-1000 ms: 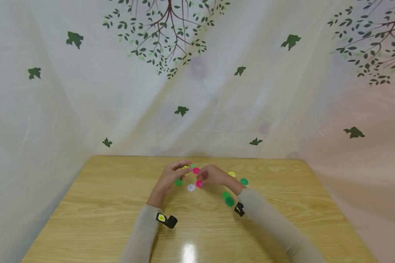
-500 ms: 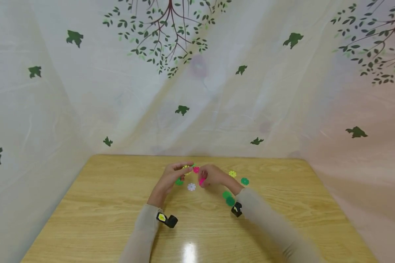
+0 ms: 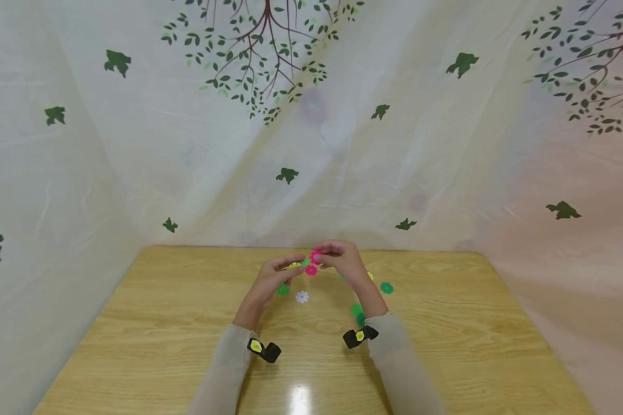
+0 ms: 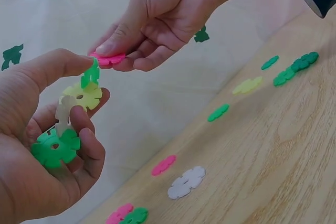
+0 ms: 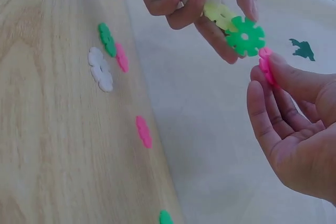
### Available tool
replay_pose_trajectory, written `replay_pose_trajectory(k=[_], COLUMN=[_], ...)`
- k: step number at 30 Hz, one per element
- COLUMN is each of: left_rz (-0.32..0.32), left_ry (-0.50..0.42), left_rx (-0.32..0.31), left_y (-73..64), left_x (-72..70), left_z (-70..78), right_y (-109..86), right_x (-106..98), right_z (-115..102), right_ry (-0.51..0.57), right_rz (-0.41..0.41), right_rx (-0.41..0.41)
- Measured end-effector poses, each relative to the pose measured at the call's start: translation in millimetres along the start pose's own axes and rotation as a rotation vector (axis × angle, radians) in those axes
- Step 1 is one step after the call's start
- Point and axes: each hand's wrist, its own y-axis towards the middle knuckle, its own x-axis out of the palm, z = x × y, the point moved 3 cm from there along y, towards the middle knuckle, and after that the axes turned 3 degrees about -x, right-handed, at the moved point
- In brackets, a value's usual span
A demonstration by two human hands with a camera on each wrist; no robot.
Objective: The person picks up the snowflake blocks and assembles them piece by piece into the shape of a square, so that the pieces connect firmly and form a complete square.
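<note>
My left hand (image 3: 269,280) holds a short chain of flower-shaped interlocking discs above the table. In the left wrist view the chain runs from a green disc (image 4: 48,149) in the palm through a white disc (image 4: 63,113) and a yellow disc (image 4: 89,98) to another green disc (image 4: 90,74). Between thumb and fingers, my right hand (image 3: 349,264) pinches a pink disc (image 5: 266,67). That pink disc meets the edge of the chain's end green disc (image 5: 245,36); whether their slots are joined cannot be told.
Loose discs lie flat on the wooden table (image 3: 187,334): a white one (image 4: 187,182), a pink one (image 4: 164,164), a yellow one (image 4: 247,85) and several green ones (image 4: 218,112). Beyond the table's back edge hangs a pale cloth (image 3: 213,144) printed with leaves.
My right hand has lifted a pink disc from beside the white one on the table and brought it up to the chain's end. My left hand has stayed nearly still.
</note>
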Motion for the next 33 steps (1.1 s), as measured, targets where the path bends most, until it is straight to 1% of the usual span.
replay_pose_trajectory(k=[2,6,13,17,21,27,33], left_rz=[0.001,0.006,0.017,0.041,0.069,0.056,0.040], left_ry=[-0.001,-0.006,-0.015,-0.025,-0.042,-0.053,-0.056], left_rx=[0.009,0.019,0.026,0.021,0.034,0.037,0.053], left_y=[1.1,3.1,2.0,0.1,-0.9,-3.8,-3.6], left_x=[0.6,1.7,3.7,4.4,4.7,7.4,8.1], left_z=[-0.3,-2.2,-1.8,-0.7,1.5,2.0,3.5], right_y=[-1.1,-3.5,-5.9,-6.2,-5.6,-8.7,-7.7], right_x=[1,2,7,10,12,11,10], right_z=[0,4,6,5,3,2,2], right_ry=[0.016,0.003,0.004,0.031,0.061,0.103,0.127], right_rz=[0.029,0.080,0.128,0.156,0.164,0.172,0.148], right_rx=[-0.014,-0.040,-0.066,-0.081,-0.096,-0.051,-0.024])
